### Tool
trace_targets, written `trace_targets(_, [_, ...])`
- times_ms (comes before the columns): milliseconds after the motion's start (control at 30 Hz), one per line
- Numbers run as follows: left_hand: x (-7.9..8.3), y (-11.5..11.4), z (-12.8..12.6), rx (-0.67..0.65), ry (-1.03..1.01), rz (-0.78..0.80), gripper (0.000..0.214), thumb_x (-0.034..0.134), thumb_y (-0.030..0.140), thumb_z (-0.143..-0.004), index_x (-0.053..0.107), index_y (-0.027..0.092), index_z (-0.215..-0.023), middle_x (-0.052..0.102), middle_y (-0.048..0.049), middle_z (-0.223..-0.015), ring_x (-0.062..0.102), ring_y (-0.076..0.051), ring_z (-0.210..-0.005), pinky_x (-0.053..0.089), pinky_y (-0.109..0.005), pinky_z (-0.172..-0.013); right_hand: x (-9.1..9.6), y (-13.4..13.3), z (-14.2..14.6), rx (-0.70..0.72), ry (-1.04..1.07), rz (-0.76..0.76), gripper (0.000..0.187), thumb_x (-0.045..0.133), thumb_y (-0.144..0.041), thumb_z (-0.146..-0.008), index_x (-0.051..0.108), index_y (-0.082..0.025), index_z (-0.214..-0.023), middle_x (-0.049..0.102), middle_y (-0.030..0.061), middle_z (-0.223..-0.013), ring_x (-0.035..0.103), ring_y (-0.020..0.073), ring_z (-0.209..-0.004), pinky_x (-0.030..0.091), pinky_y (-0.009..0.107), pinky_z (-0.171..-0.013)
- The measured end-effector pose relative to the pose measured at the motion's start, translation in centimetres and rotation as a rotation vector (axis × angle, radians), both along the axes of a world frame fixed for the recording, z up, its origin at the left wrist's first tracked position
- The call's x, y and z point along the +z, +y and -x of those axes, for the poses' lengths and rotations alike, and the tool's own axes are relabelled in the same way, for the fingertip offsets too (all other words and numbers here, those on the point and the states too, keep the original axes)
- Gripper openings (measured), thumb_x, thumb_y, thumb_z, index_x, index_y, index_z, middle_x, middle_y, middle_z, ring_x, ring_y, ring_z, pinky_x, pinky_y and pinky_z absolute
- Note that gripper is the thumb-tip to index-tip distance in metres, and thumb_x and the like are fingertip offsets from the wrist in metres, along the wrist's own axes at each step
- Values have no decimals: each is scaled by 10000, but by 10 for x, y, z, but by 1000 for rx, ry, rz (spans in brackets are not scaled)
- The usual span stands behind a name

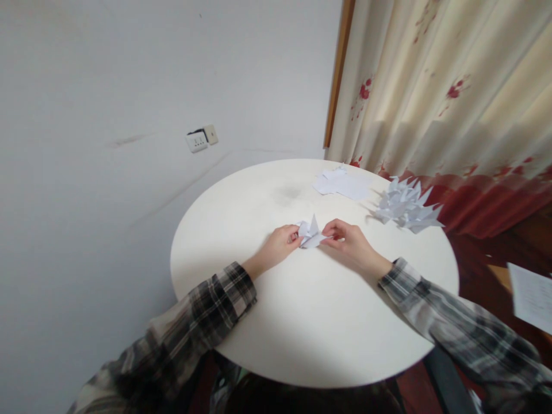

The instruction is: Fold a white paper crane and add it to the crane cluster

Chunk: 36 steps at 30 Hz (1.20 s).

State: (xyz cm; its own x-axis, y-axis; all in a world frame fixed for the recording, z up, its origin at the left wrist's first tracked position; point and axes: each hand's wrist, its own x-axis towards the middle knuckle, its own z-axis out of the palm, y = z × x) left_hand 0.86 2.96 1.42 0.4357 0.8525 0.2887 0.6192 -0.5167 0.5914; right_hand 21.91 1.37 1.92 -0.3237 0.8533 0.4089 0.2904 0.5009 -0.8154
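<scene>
A folded white paper crane [309,234] is held between my two hands, just above or on the middle of the round white table [276,310]. One pointed part of it sticks upward. My left hand [282,244] pinches its left side between thumb and fingers. At the right end, my right hand [347,241] has thumb and fingertips closed on a paper tip. Beyond my right hand sits a cluster of several finished paper cranes [405,204]. Flat white paper sheets [342,184] lie near the table's far edge.
A pale wall [107,172] with a socket [197,141] rises behind the table on the left. Floral curtains [452,86] hang at the right, close to the table edge. At the far right, a printed sheet [532,296] lies lower than the tabletop.
</scene>
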Motion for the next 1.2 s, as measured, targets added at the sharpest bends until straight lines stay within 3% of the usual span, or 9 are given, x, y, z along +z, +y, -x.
trace_targets(133, [-1, 1, 1, 19, 9, -17, 155, 470, 249, -806, 563, 150, -732, 499, 11, -660, 441, -117, -619, 330, -231, -574, -5, 5, 2, 64, 147, 264, 204, 700, -319, -671, 593, -151, -714, 638, 2, -631, 578, 100, -558, 439, 216, -534])
trace_targets(333, [1, 0, 0, 19, 10, -10, 166, 464, 247, -810, 567, 149, -725, 494, 12, -655, 449, -116, -617, 335, -231, -580, 5, 2, 3, 134, 290, 652, 246, 658, -338, -732, 653, -122, -849, 625, 2, -495, 530, 72, -400, 400, 175, -416])
trace_targets(533, [-1, 1, 1, 18, 15, -35, 173, 462, 267, -810, 550, 156, -710, 491, 14, -648, 451, -117, -610, 331, -231, -571, 11, 1, -1, 234, 476, 823, 137, 614, -212, -783, 673, -98, -830, 710, 81, -792, 644, 86, -628, 520, 171, -620])
trace_targets(700, [0, 0, 1, 35, 18, -30, 162, 469, 245, -801, 540, 154, -688, 482, 18, -634, 442, -112, -599, 331, -228, -566, 12, 0, -2, 207, 406, 849, 140, 636, -217, -769, 666, -80, -779, 709, 95, -766, 652, 94, -640, 533, 178, -648])
trace_targets(800, [2, -1, 0, 38, 5, -14, 142, 475, 233, -795, 558, 154, -712, 494, 19, -639, 442, -110, -598, 330, -223, -560, 7, 2, -4, 210, 314, 826, 149, 690, -232, -716, 650, -92, -750, 709, 104, -788, 656, 106, -664, 535, 200, -663])
trace_targets(900, [3, -2, 0, 35, -3, 1, 134, 477, 226, -795, 574, 155, -736, 503, 20, -645, 440, -108, -601, 331, -219, -559, -2, 6, -5, 187, 216, 710, 193, 719, -245, -667, 629, -115, -777, 697, 73, -705, 640, 114, -608, 519, 221, -602])
trace_targets(1000, [3, -1, 0, 31, 5, 2, 140, 475, 226, -801, 575, 154, -735, 500, 20, -642, 440, -109, -605, 332, -220, -564, -7, 8, -4, 124, 61, 458, 193, 690, -229, -665, 625, -141, -824, 666, 21, -635, 602, 112, -555, 473, 225, -540])
trace_targets(1067, [3, -1, 1, 28, 10, 0, 144, 474, 231, -805, 579, 154, -741, 502, 20, -645, 442, -109, -610, 332, -220, -567, -6, 6, -4, 52, -65, 252, 107, 634, -245, -710, 639, -150, -759, 659, 15, -644, 584, 114, -566, 449, 229, -538])
trace_targets(1200, [2, 1, 2, 9, 8, 1, 150, 467, 237, -810, 582, 155, -759, 513, 15, -668, 449, -111, -625, 335, -219, -575, 0, 1, -3, -17, -206, -48, 164, 551, -262, -790, 654, -167, -704, 664, 15, -655, 570, 118, -572, 423, 229, -544])
